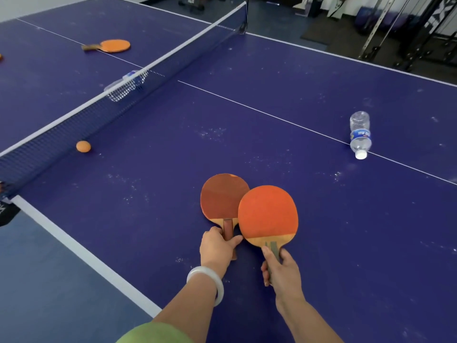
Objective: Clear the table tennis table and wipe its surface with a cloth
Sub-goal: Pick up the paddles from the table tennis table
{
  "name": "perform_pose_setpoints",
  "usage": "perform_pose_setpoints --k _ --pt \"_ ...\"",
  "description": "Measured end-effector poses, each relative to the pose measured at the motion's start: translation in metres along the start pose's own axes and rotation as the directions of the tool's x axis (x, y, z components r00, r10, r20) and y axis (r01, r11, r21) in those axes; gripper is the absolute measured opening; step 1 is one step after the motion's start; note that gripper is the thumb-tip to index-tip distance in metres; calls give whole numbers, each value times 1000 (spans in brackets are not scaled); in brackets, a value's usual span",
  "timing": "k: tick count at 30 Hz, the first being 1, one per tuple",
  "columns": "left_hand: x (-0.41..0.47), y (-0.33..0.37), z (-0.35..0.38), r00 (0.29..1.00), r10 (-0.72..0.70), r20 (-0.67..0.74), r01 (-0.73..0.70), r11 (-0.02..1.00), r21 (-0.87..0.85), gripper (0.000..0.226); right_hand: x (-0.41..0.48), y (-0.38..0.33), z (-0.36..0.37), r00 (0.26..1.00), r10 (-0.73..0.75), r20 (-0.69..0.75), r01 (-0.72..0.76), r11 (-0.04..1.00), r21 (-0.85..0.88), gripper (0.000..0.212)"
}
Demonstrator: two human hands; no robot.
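My left hand (216, 246) grips the handle of a dark red paddle (221, 198) that lies flat on the blue table tennis table (153, 184). My right hand (282, 271) grips the handle of a brighter orange paddle (268, 214), whose blade overlaps the dark one's right edge. An orange ball (83, 146) rests by the net. A clear plastic bottle (360, 134) lies on its side at the right, on the centre line. Beyond the net lie a third paddle (111, 45) and a second bottle (127, 81), seen partly through the mesh.
The net (138, 82) crosses the table from the left edge to the far post. White specks dust the table surface. The table's near white edge (81, 251) borders blue floor at the left. Gym equipment (408, 33) stands behind the far right side.
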State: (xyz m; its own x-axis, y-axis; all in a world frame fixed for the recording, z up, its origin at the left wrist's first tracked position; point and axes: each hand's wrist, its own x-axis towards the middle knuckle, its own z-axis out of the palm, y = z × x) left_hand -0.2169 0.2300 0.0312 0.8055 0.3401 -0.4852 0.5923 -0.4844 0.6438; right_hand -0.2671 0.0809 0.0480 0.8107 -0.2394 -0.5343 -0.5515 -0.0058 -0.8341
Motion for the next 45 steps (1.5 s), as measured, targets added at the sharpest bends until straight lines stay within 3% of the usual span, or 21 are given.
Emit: perform_pose_setpoints --k 3,6,10,20,25,28,34,38,40,45 --pt "0 -4 -2 1000 -9 27 10 998 -55 35 -3 2 1 1000 -5 -1 5 1000 -3 18" --pt "-5 -9 -9 992 -56 110 85 956 -281 29 -9 2 3 1000 -13 19 14 1000 -19 19" --pt "-18 -13 -23 978 -53 200 118 936 -330 26 -21 -7 6 996 -50 76 52 998 -27 20" --pt "-60 -48 -87 984 -170 50 166 783 -599 16 -45 -39 37 943 -176 283 193 981 -33 20" --pt "-85 -94 -135 969 -241 55 206 666 -717 25 -69 -40 79 883 -161 442 216 973 -78 17" --pt "-102 -130 -163 958 -281 59 214 563 -798 35 -91 -37 117 832 -131 540 235 963 -129 13" --pt "-139 -218 -239 907 -419 -42 156 426 -891 30 -150 -26 222 688 -64 723 315 924 -218 8" --pt "-173 -303 -313 875 -470 -115 89 390 -916 30 -220 -10 325 557 13 831 395 876 -278 10" --pt "-180 -315 -331 875 -467 -126 95 422 -902 30 -233 -9 349 554 24 832 398 870 -290 11" --pt "-207 -415 -426 822 -532 -202 74 453 -889 29 -320 15 480 457 78 886 443 844 -303 11"
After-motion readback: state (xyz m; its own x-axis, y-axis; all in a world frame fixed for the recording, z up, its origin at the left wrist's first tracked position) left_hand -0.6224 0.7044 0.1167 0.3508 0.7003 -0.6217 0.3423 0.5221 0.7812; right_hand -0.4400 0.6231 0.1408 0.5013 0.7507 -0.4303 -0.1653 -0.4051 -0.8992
